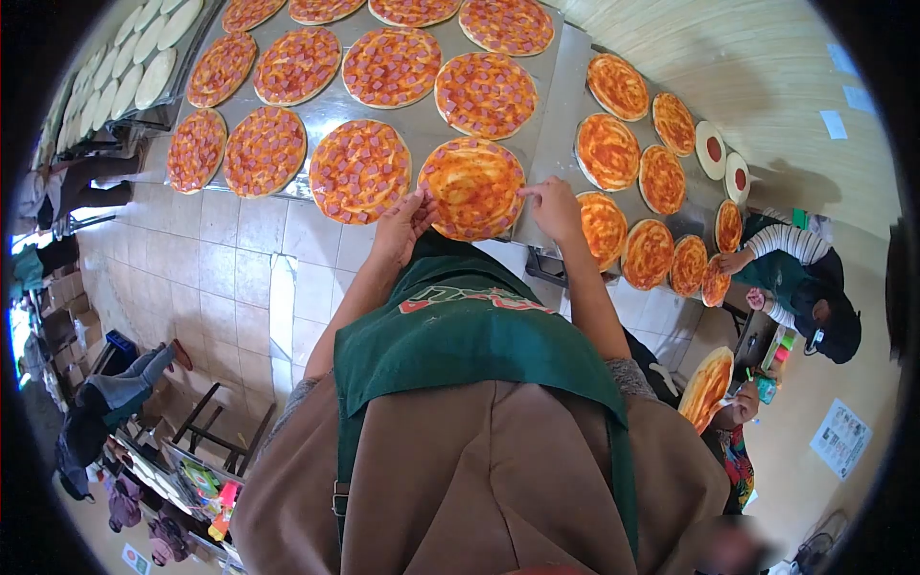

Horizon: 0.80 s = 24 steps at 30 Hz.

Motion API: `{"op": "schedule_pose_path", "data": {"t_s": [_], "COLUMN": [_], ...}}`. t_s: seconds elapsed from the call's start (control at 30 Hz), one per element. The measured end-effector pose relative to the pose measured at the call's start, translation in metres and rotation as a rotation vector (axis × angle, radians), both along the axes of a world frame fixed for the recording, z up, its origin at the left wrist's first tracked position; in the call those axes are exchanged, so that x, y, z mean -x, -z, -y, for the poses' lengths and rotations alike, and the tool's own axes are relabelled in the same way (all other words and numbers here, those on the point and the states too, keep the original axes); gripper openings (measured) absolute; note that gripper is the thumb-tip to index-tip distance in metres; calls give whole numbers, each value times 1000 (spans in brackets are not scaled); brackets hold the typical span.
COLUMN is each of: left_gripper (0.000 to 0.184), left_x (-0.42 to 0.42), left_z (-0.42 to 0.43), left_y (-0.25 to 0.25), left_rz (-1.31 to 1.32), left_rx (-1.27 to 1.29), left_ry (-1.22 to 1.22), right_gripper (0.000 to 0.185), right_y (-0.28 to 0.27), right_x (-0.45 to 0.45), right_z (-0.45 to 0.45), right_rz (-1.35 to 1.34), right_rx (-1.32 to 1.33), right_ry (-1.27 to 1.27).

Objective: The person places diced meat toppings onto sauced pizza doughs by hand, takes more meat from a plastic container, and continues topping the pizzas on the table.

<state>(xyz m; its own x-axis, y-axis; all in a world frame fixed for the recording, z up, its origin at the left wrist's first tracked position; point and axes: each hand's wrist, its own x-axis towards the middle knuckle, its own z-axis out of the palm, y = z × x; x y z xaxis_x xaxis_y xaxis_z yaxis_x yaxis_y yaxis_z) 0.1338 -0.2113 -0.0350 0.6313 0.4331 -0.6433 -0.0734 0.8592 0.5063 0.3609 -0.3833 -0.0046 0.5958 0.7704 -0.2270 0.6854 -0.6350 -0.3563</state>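
Observation:
Between my two hands lies a round pizza (471,182) with sauce and cheese strands, and ham cubes mostly round its edge. My left hand (410,218) is at its left edge, palm partly up and fingers curled round what look like a few pink ham cubes. On the opposite side, my right hand (554,207) reaches to the rim with its index finger stretched out and the others bent; I see nothing held in it. Just left of my left hand is a pizza covered in ham cubes (360,171). Another ham pizza (486,94) lies behind.
Several ham-topped pizzas fill the metal table (331,113). Sauced pizzas (608,151) without ham cover the right-hand table, where a co-worker in stripes (800,254) reaches in. Nearer, another person's hand (740,402) holds a sauced pizza (707,388). Plain dough rounds (153,77) stand far left.

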Motion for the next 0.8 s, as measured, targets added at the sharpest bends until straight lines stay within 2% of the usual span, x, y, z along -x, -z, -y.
{"op": "schedule_pose_path", "data": {"t_s": [0.1,0.2,0.3,0.43,0.63,0.7,0.8], "left_gripper": [23,23,23,22,19,18,18], "left_x": [-1,-7,-14,-17,-14,-12,-11], "left_z": [2,6,14,18,17,19,14], "left_y": [1,-3,-4,-5,-2,-3,-6], "left_rz": [-4,9,28,56,21,6,13], "left_rx": [-16,-4,-5,16,-42,-120,-94], "left_ry": [10,53,104,125,86,82,101], "right_gripper": [17,15,20,19,17,17,17], "right_y": [-1,-11,-28,-21,-10,-9,-10], "right_x": [10,28,59,71,66,65,61], "right_z": [-1,-23,-55,-71,-71,-72,-70], "right_rz": [16,-174,-520,-647,-638,-728,-935], "right_rx": [-56,-325,-490,-469,-426,-438,-460], "right_ry": [34,36,63,73,23,24,79]}}
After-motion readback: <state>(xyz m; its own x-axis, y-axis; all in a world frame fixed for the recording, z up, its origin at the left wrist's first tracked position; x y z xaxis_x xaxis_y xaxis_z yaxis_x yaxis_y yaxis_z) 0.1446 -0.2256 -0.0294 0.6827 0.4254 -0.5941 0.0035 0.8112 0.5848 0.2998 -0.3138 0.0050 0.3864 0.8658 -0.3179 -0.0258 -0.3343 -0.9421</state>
